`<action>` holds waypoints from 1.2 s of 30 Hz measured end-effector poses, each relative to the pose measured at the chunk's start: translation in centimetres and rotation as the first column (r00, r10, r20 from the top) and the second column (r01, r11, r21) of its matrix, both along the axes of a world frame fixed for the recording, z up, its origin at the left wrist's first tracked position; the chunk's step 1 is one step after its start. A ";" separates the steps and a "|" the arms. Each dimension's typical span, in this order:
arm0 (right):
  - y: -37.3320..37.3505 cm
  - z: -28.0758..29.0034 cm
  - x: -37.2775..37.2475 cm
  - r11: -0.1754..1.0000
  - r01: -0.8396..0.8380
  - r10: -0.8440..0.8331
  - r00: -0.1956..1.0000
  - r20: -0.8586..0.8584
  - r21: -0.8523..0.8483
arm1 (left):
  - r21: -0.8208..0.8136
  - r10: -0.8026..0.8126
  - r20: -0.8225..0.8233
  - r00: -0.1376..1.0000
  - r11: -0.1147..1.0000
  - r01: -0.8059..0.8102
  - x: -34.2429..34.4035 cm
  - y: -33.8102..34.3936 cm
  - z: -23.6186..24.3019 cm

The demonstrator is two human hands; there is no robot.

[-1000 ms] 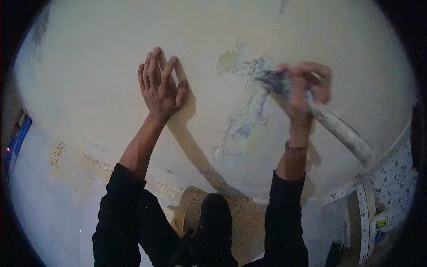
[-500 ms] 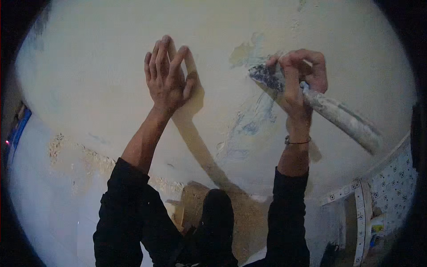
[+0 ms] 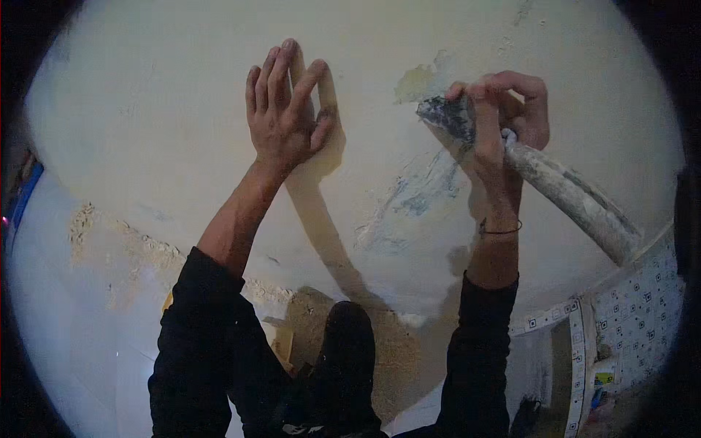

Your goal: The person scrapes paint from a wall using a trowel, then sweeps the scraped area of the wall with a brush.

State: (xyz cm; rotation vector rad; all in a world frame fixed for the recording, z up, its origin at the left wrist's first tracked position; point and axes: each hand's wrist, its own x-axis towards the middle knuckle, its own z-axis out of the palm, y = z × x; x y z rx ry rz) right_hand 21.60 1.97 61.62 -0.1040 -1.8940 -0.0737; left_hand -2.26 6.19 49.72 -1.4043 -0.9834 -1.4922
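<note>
My left hand [image 3: 281,124] lies with fingers spread against a pale painted wall [image 3: 182,117], holding nothing. To the right, my right hand [image 3: 515,109] grips a paint scraper [image 3: 573,191] close to its blade, which is dark and smeared. The scraper's thick, whitish-stained handle slants down and right past my wrist. Its blade edge touches or nearly touches the wall just below a bare yellowish patch [image 3: 415,84]. Below the blade runs a rough strip of flaked, bluish paint [image 3: 422,191]. The fingers partly hide the blade.
Crumbled paint flakes [image 3: 157,252] line the wall's lower edge at the left. Beside my knee [image 3: 350,328] lies a yellowish object [image 3: 280,342], partly hidden. At the lower right are patterned tiles [image 3: 642,299] and a doorway-like frame [image 3: 577,365]. A blue item [image 3: 28,193] is at the far left.
The whole view has shifted slightly, so both hands appear a little further right. The scraper blade stays near the yellowish patch, and both hands keep the same pose.
</note>
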 end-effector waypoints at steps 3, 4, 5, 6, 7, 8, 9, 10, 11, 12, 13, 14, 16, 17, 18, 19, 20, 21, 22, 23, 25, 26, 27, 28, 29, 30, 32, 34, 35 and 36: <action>-0.4 0.7 0.3 0.998 0.060 -0.060 0.997 -0.042 0.001 | 0.012 0.003 0.007 1.000 1.000 -0.003 0.1 0.4 0.2; -0.2 0.8 0.3 1.000 -0.026 0.026 0.997 -0.066 -0.013 | 0.019 0.007 0.016 1.000 1.000 -0.007 0.3 0.4 0.0; -0.1 0.3 0.0 0.998 0.066 -0.066 0.998 0.012 0.017 | 0.016 0.007 0.018 1.000 1.000 -0.008 0.2 0.5 0.1; -0.5 0.4 0.1 0.998 0.065 -0.066 0.998 0.013 0.014 | 0.019 0.015 0.018 1.000 1.000 -0.015 0.2 0.7 0.1; -1.3 0.7 -0.1 0.983 0.169 -0.167 0.985 0.031 -0.068 | 0.025 0.022 0.015 1.000 0.999 -0.023 0.0 0.8 0.2; -1.7 0.9 -0.2 0.951 0.271 -0.265 0.962 0.058 -0.147 | 0.026 0.023 0.015 1.000 0.999 -0.023 -0.1 0.6 0.2; -1.6 0.7 -0.5 0.952 0.270 -0.264 0.963 0.057 -0.147 | 0.024 0.021 0.014 1.000 0.999 -0.021 -0.2 0.4 0.0; -1.2 0.5 -0.5 0.967 0.205 -0.198 0.978 0.057 -0.154 | 0.023 0.013 0.019 1.000 1.000 -0.013 0.1 0.4 0.1; -0.8 0.2 -0.6 0.977 0.140 -0.132 0.990 0.058 -0.162 | 0.025 0.007 0.023 1.000 1.000 -0.008 0.3 0.5 0.2; -0.6 0.1 -0.8 0.983 0.074 -0.065 0.996 0.058 -0.170 | 0.031 0.011 0.023 1.000 0.999 -0.012 0.4 0.6 0.5; -0.9 0.1 -1.8 0.988 0.095 -0.080 0.989 0.122 -0.119 | 0.032 0.027 0.017 0.999 0.999 -0.028 0.1 0.6 0.5; -1.3 0.2 -1.7 0.989 0.089 -0.074 0.990 0.120 -0.120 | 0.031 0.033 0.015 0.999 0.999 -0.034 -0.2 0.5 0.2; -1.9 0.7 -0.6 0.955 0.283 -0.275 0.957 0.096 -0.085 | -0.007 0.042 0.007 0.999 0.999 -0.042 -0.5 0.4 -0.3; -1.6 0.8 0.0 0.938 0.186 -0.189 0.982 0.018 -0.294 | -0.001 0.043 0.008 0.999 0.999 -0.043 -0.5 0.4 -0.4; -1.2 0.6 -0.2 0.939 0.185 -0.188 0.982 0.018 -0.288 | -0.006 0.029 0.008 1.000 1.000 -0.029 -0.4 0.4 -0.5; -1.2 0.3 -0.4 0.974 0.120 -0.112 0.992 0.055 -0.193 | -0.020 0.012 0.009 1.000 1.000 -0.012 -0.3 0.2 -0.7; -1.1 0.1 -0.6 0.994 0.049 -0.039 0.994 0.101 -0.100 | -0.023 0.009 0.010 1.000 1.000 -0.009 -0.3 0.2 -0.7; -1.2 0.1 -0.4 0.993 0.053 -0.042 0.994 0.103 -0.104 | -0.026 0.014 0.006 1.000 1.000 -0.014 -0.3 0.0 -0.6; -1.5 0.6 -0.2 0.991 0.111 -0.103 0.991 0.089 -0.081 | -0.027 0.023 0.001 1.000 0.999 -0.023 -0.4 -0.1 -0.3; -1.8 1.1 0.1 0.984 0.169 -0.164 0.984 0.073 -0.060 | -0.028 0.023 0.003 1.000 0.999 -0.023 -0.5 -0.1 -0.3; -1.2 1.0 0.2 0.981 0.192 -0.190 0.972 0.139 -0.007 | -0.022 0.027 -0.001 1.000 0.999 -0.027 -0.5 -0.1 -0.4; -1.1 0.9 0.5 0.980 0.198 -0.194 0.970 0.143 -0.010 | -0.026 0.021 0.002 1.000 0.999 -0.021 -0.5 -0.1 -0.4; -1.1 0.9 0.7 0.976 0.217 -0.215 0.960 0.182 0.004 | -0.037 0.023 -0.001 1.000 0.999 -0.023 -0.4 -0.1 -0.3; -0.9 1.0 0.6 0.973 0.230 -0.230 0.949 0.216 0.023 | -0.044 0.031 -0.006 1.000 0.999 -0.031 -0.6 -0.1 -0.2; -0.8 1.6 0.2 0.981 0.154 -0.171 0.975 0.146 0.120 | -0.042 0.032 -0.007 0.999 0.999 -0.032 -0.7 0.1 -0.3; -0.6 1.5 0.3 0.981 0.153 -0.170 0.975 0.144 0.121 | -0.025 0.023 -0.005 1.000 0.999 -0.023 -0.6 0.4 -0.4; 0.0 1.0 1.2 0.993 0.116 -0.121 0.979 0.162 0.035 | -0.015 0.016 -0.002 1.000 1.000 -0.016 -0.4 0.4 -0.4; 0.6 0.9 1.4 0.984 0.172 -0.180 0.942 0.285 0.052 | 0.001 0.019 -0.019 1.000 1.000 -0.019 -0.7 0.2 -0.1; 0.6 0.9 1.1 0.989 0.145 -0.139 0.970 0.199 -0.015 | -0.002 0.022 -0.023 0.999 1.000 -0.022 -0.9 0.1 -0.2; 0.6 0.9 0.8 0.991 0.110 -0.102 0.989 0.108 -0.078 | -0.010 0.030 -0.023 0.999 1.000 -0.030 -1.1 -0.1 -0.4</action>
